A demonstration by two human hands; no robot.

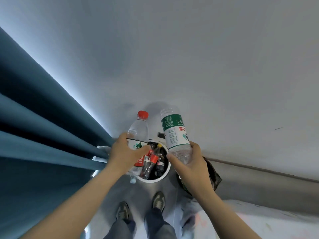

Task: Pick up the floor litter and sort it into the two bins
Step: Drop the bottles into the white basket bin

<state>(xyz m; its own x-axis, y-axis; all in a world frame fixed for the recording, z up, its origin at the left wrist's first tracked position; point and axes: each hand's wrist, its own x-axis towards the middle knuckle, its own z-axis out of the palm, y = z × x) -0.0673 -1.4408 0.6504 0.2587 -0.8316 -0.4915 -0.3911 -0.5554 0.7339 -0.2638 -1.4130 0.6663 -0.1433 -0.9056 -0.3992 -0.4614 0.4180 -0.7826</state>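
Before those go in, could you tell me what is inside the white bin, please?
The white bin holds a red-labelled soda bottle and a yellow-capped soda bottle, both dark. The left hand and its clear bottle hide the bin's left part.

Red-capped clear plastic bottle upright over round white bin | green-labelled clear plastic bottle inverted beside it | dark cola bottles inside

**Two bottles held over a white bin**

A red-capped bottle is gripped by the left hand, and a green-labelled bottle by the right hand. Both are held above a round white bin, in which cola bottles are seen. A dark bag is partly hidden behind the right hand.
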